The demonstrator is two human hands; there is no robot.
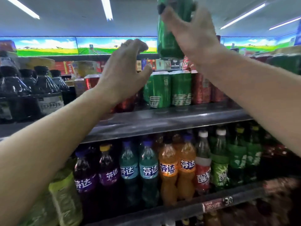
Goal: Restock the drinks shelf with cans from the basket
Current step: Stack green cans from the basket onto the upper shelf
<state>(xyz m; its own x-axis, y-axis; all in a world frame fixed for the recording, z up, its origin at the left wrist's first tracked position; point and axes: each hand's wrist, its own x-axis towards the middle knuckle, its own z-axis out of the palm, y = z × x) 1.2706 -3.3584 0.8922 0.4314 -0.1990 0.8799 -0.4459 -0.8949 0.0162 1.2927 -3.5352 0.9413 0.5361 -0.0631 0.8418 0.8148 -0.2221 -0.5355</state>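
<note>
My right hand (192,35) grips a pack of green cans (164,38) and holds it up high, above the top shelf (162,121). Two green cans (169,90) with white lettering stand on that shelf directly below the pack, with red cans (202,90) to their right. My left hand (125,70) hovers just left of the green cans, fingers loosely curved, holding nothing. More red cans sit partly hidden behind my left wrist. No basket is in view.
Dark bottles in plastic wrap (40,88) stand at the left of the top shelf. The shelf below holds purple, teal, orange and green soda bottles (167,168). Boxed goods (162,64) line the far wall under a landscape banner.
</note>
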